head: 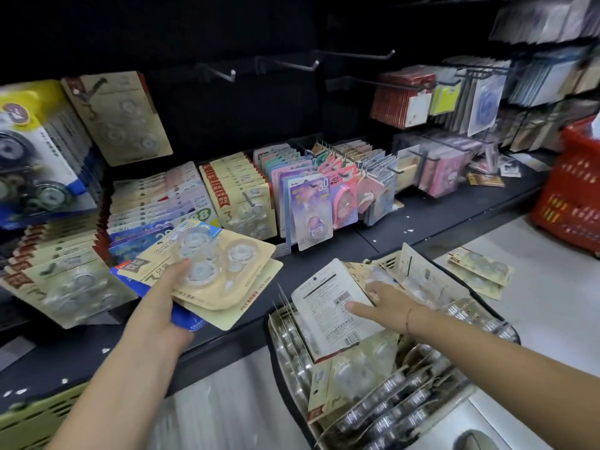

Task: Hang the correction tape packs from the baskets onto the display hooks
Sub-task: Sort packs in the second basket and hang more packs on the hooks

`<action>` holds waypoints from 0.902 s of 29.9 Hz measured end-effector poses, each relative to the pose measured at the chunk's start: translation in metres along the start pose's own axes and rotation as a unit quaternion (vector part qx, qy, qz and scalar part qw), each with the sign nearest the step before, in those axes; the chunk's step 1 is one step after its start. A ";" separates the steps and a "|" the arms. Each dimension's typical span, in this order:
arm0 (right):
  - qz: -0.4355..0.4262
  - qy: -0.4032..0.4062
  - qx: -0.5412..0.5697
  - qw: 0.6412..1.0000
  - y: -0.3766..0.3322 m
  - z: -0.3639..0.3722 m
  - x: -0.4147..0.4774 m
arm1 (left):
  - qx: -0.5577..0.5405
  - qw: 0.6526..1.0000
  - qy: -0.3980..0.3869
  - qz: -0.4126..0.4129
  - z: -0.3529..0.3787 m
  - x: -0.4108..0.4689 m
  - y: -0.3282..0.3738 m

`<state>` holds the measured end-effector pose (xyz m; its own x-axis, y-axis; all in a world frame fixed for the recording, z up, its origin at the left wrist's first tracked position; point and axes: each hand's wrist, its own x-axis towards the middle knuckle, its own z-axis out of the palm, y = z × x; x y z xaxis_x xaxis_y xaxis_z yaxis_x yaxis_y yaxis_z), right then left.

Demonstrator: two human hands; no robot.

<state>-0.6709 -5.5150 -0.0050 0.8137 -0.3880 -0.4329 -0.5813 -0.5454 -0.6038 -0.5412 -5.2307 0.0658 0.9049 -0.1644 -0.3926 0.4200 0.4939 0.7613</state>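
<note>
**Packs in both hands: risks before hanging**

Packs of correction tape, at least 3 stacked loosely, rest fanned across the left hand, whose thumb is clamped on the top blister and whose fingers close beneath. The right hand lies spread on a white-backed pack, face down at the top of the basket; whether it has closed on that pack cannot be told. More packs fill the basket, and 2 lie loose on the floor beyond it. Empty hooks stand well above on the dark back panel.

Likely failures: the fanned stack may slide apart if the thumb eases, because the cards overlap unevenly. Lifting the white-backed pack may drag its neighbours over the rim. Threading a hook 1-handed may miss the card's hole, since the other hand is loaded.
</note>
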 end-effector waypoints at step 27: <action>-0.132 0.323 0.168 0.922 -0.056 -0.027 -0.019 | 0.046 0.996 -0.025 -0.079 0.000 -0.006 -0.027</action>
<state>-0.6538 -5.4965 0.0553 0.6946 -0.6958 0.1828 -0.2430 -0.4660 -0.8507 -0.5584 -5.2432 0.0479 0.8289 -0.2767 -0.4862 0.5590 0.3783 0.7378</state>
